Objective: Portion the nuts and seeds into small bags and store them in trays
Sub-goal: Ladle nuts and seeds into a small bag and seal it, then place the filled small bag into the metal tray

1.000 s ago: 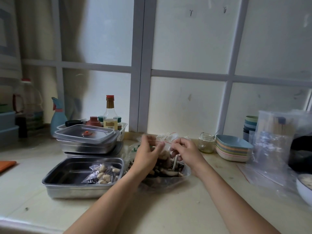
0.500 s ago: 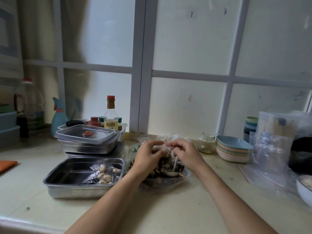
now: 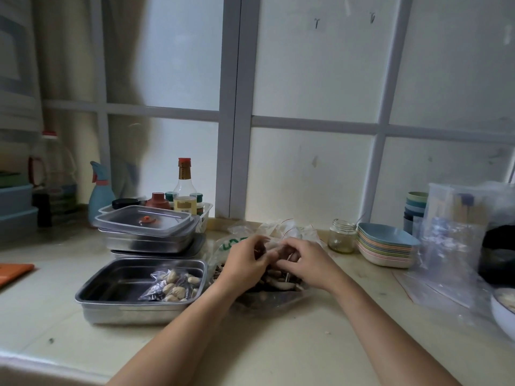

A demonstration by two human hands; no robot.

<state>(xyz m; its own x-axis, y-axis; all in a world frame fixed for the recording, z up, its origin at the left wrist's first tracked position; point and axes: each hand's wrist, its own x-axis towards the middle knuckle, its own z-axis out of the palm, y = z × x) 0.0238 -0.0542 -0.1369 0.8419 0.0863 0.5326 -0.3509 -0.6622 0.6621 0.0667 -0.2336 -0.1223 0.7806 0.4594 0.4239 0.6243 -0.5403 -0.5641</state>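
Observation:
A big clear plastic bag of dark and pale nuts (image 3: 267, 295) lies on the counter in the middle. Above it my left hand (image 3: 245, 260) and my right hand (image 3: 305, 263) meet, both pinching a small clear bag (image 3: 274, 247) between their fingertips; its contents are mostly hidden by my fingers. To the left stands an open steel tray (image 3: 111, 282) holding a filled small bag of pale nuts (image 3: 174, 285). More small empty bags (image 3: 281, 227) with red seal lines lie just behind my hands.
Behind the open tray is a stack of steel trays with a clear lid (image 3: 145, 222), then bottles (image 3: 184, 188). At the right stand a small glass jar (image 3: 341, 235), stacked coloured dishes (image 3: 387, 246), clear plastic bags (image 3: 457, 246) and a white bowl's rim (image 3: 501, 316).
My left hand has shifted right and its fingers have curled in, meeting my right hand over the small bag. Earlier the left fingers were spread wider above the nuts.

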